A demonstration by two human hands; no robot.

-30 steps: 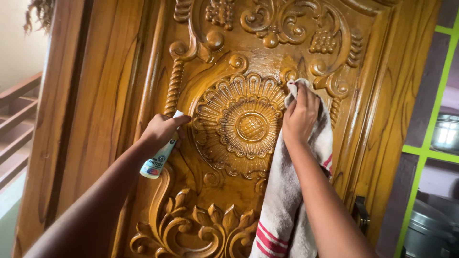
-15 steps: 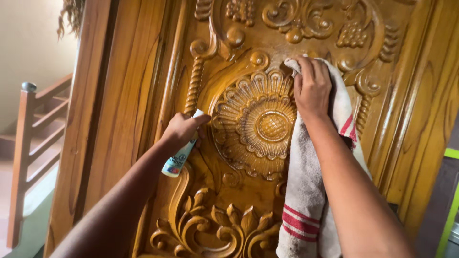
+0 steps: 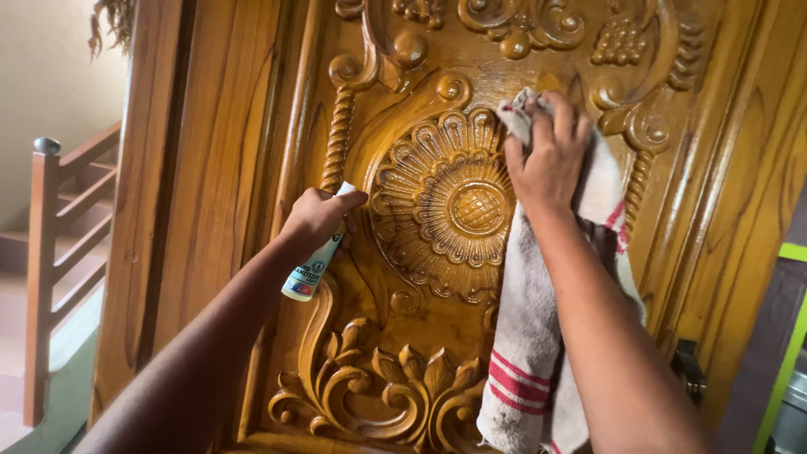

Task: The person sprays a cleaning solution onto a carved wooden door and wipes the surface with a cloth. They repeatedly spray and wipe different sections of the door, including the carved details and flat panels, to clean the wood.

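A glossy carved wooden door [image 3: 252, 168] fills the view, with a round flower medallion [image 3: 450, 206] at its middle. My left hand [image 3: 319, 217] grips a small white spray bottle [image 3: 309, 271], held against the door just left of the medallion, its nozzle end under my fingers. My right hand [image 3: 546, 155] presses a grey cloth with red stripes [image 3: 521, 336] onto the carving at the medallion's upper right edge. The rest of the cloth hangs down beside my right forearm.
Carved leaf scrolls [image 3: 378, 387] run along the door's lower part. A twisted rope column [image 3: 336, 139] rises left of the medallion. A wooden stair railing [image 3: 50, 252] stands at the far left. A dark door handle [image 3: 689, 366] and a green-edged wall [image 3: 786, 336] are at the right.
My right hand with the cloth has slid up and to the right along the medallion's rim. My left hand with the bottle has barely moved. The view has shifted to the left.
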